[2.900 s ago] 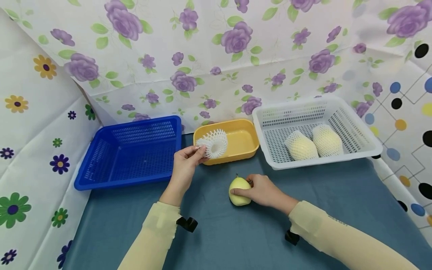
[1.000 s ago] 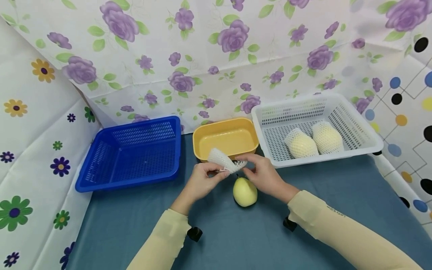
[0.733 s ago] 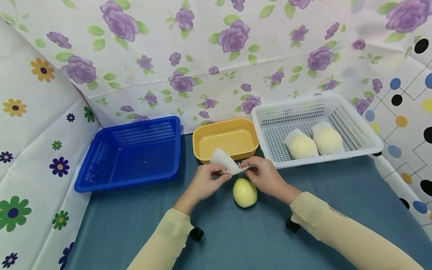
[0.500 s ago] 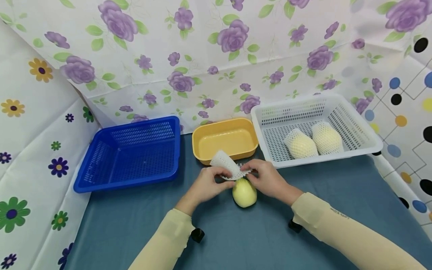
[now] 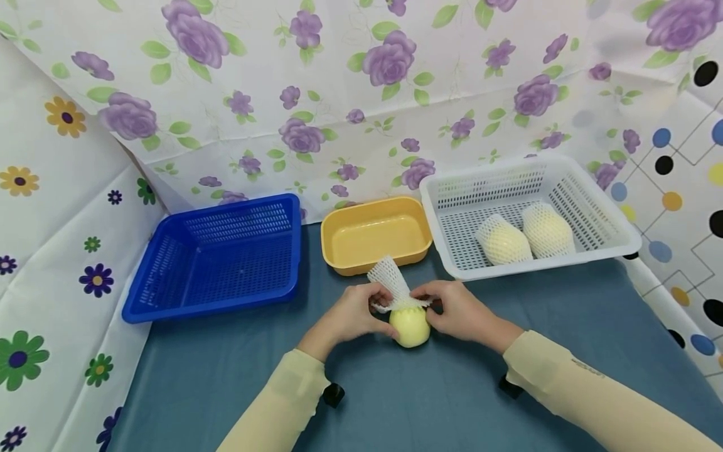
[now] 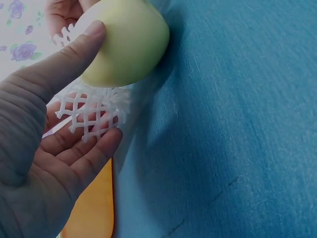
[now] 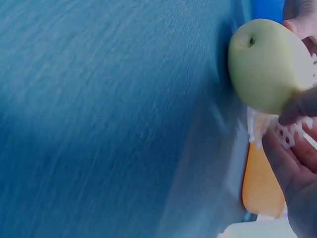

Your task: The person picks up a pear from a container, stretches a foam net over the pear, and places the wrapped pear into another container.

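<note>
A pale green-yellow pear (image 5: pixel 410 328) stands on the blue cloth, its upper part inside a white foam fruit net (image 5: pixel 391 281). The net's narrow end sticks up and leans left. My left hand (image 5: pixel 357 312) holds the net's left edge, its thumb against the pear's side; in the left wrist view the fingers lie behind the mesh (image 6: pixel 94 116). On the other side my right hand (image 5: pixel 460 314) pinches the net's right edge close to the pear. The right wrist view shows the bare lower end of the pear (image 7: pixel 267 64). The stem is hidden under the net.
Behind the hands stands a yellow tray (image 5: pixel 375 238) with nothing in it. A blue basket (image 5: pixel 211 307) is at the left, also holding nothing. The white basket (image 5: pixel 469 188) at the right contains two net-wrapped pears (image 5: pixel 505 243).
My right hand has let go of the pear and taken the net's other edge. Both hands have brought the net down over the pear's top, and the left hand has moved right.
</note>
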A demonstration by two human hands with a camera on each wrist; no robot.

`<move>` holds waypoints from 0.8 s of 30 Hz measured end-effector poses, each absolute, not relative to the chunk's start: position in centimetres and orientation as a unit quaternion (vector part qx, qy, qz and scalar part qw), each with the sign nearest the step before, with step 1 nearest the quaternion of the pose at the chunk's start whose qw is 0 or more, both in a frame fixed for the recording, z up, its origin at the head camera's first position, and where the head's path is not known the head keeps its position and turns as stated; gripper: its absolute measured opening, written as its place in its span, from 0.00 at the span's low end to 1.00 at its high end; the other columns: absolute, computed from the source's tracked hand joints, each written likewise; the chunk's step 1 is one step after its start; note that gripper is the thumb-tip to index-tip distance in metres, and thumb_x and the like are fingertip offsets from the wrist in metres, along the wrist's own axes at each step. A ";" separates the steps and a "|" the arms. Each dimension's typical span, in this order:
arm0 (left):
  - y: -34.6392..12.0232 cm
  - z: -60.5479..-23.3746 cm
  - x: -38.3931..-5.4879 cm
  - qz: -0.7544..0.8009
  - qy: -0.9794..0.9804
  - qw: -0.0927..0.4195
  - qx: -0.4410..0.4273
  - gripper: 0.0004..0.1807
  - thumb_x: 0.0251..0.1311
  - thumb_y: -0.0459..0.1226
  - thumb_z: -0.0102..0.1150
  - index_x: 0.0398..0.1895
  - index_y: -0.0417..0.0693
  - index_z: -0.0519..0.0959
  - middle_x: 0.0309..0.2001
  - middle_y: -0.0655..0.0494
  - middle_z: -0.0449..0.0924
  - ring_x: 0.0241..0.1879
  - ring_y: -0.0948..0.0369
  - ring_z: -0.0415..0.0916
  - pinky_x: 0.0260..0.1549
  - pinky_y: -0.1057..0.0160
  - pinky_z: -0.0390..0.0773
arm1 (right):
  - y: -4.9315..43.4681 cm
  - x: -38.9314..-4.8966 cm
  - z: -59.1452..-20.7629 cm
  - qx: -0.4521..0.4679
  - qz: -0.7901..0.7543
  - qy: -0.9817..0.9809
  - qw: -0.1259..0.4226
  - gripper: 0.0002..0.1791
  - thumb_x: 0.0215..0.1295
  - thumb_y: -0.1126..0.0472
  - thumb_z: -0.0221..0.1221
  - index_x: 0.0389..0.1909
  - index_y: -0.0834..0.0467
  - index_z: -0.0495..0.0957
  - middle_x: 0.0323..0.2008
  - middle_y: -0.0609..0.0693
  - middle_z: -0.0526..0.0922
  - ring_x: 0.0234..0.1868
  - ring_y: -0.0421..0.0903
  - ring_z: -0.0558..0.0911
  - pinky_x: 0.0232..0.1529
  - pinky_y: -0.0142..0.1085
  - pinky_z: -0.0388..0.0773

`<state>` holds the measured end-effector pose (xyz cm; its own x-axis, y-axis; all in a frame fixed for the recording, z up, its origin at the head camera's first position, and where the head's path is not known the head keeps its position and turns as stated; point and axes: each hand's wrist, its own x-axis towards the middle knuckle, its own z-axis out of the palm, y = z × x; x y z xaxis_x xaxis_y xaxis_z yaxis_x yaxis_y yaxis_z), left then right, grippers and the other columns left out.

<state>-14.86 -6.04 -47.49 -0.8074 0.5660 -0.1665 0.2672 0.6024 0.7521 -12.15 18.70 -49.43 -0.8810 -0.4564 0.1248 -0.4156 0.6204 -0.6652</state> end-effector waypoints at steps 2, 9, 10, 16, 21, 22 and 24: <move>-6.0 -47.6 -14.9 0.380 0.870 0.200 0.240 0.33 0.29 0.56 0.77 0.43 0.60 0.75 0.39 0.65 0.77 0.40 0.66 0.75 0.41 0.65 0.79 | 18.9 -12.0 -49.4 -0.252 -0.351 0.900 0.055 0.27 0.53 0.65 0.60 0.56 0.46 0.74 0.51 0.39 0.78 0.48 0.33 0.78 0.45 0.31 0.79; -6.2 -47.9 -15.2 0.403 0.859 0.207 0.240 0.29 0.32 0.53 0.77 0.41 0.58 0.76 0.38 0.64 0.78 0.39 0.63 0.76 0.37 0.69 0.79 | 19.0 -11.5 -49.4 -0.253 -0.335 0.900 0.115 0.50 0.36 0.49 0.76 0.65 0.47 0.65 0.59 0.38 0.71 0.55 0.34 0.73 0.52 0.31 0.76; -6.3 -47.9 -15.3 0.408 0.856 0.208 0.240 0.29 0.33 0.53 0.76 0.41 0.58 0.76 0.38 0.63 0.78 0.39 0.63 0.77 0.37 0.69 0.79 | 18.9 -11.5 -49.4 -0.249 -0.335 0.902 0.115 0.52 0.34 0.46 0.76 0.66 0.47 0.64 0.60 0.39 0.71 0.55 0.34 0.73 0.52 0.31 0.76; -6.3 -47.8 -15.5 0.411 0.852 0.220 0.236 0.29 0.37 0.53 0.75 0.45 0.57 0.77 0.41 0.63 0.79 0.41 0.62 0.78 0.37 0.69 0.80 | 17.9 -11.2 -49.9 -0.233 -0.318 0.915 0.088 0.53 0.37 0.41 0.73 0.67 0.52 0.62 0.59 0.43 0.74 0.55 0.34 0.74 0.52 0.32 0.76; -6.3 -47.8 -15.4 0.399 0.858 0.231 0.226 0.36 0.33 0.56 0.75 0.51 0.58 0.76 0.46 0.64 0.79 0.42 0.65 0.79 0.41 0.67 0.80 | 17.4 -11.0 -50.1 -0.235 -0.336 0.910 0.066 0.50 0.39 0.43 0.72 0.66 0.54 0.64 0.55 0.43 0.77 0.49 0.31 0.76 0.47 0.29 0.78; -6.3 -47.7 -15.4 0.400 0.858 0.231 0.224 0.37 0.32 0.56 0.75 0.51 0.58 0.76 0.46 0.64 0.79 0.41 0.66 0.79 0.42 0.67 0.80 | 17.3 -10.9 -50.0 -0.235 -0.345 0.907 0.060 0.50 0.39 0.43 0.73 0.65 0.54 0.65 0.54 0.43 0.78 0.48 0.30 0.77 0.46 0.29 0.78; -6.4 -47.2 -15.3 0.407 0.856 0.228 0.224 0.38 0.32 0.57 0.75 0.53 0.59 0.76 0.48 0.64 0.79 0.41 0.67 0.79 0.42 0.66 0.81 | 17.1 -10.8 -49.5 -0.234 -0.356 0.903 0.049 0.49 0.38 0.44 0.73 0.64 0.54 0.66 0.53 0.42 0.78 0.46 0.30 0.78 0.44 0.28 0.79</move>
